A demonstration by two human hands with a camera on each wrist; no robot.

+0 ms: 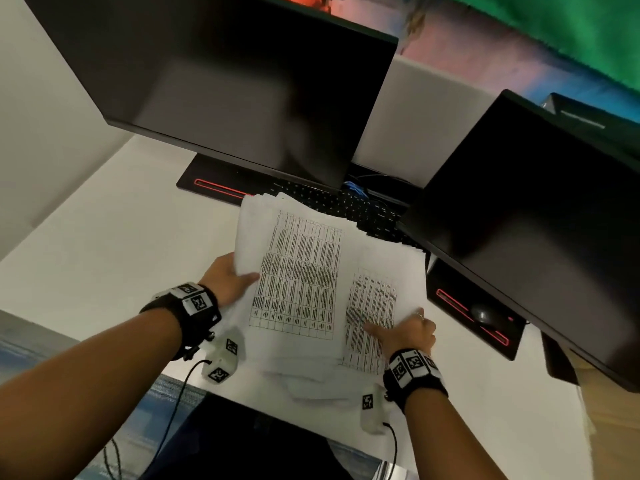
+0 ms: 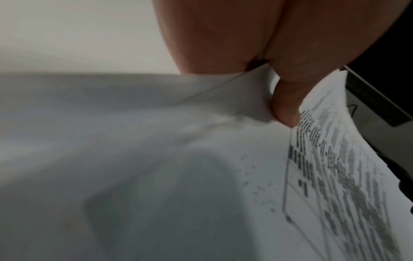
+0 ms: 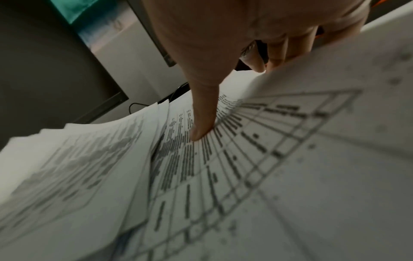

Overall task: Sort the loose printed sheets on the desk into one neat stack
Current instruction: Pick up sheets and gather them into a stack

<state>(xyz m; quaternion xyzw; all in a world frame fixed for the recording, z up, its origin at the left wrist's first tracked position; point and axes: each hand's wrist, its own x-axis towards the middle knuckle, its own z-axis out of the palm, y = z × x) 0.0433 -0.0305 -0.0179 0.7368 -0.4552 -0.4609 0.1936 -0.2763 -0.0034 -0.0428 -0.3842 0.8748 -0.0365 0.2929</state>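
White paper, black print, red glow

The printed sheets (image 1: pixel 301 271) are white with black gridded tables; the desk (image 1: pixel 104 254) is white; black monitor bases (image 1: pixel 214 183) carry red light strips; wristbands (image 1: pixel 194 306) show black-and-white square markers.

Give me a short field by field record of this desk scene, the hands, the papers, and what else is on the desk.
left hand: grips the left edge of the printed sheets, thumb on top
right hand: holds the right side of the sheets, thumb pressed on the print
sheets: fanned and uneven, not yet squared
desk: white
keyboard: black, partly under the sheets' far edge
monitors: one at left, one at right, both dark
mouse: on the right monitor's base
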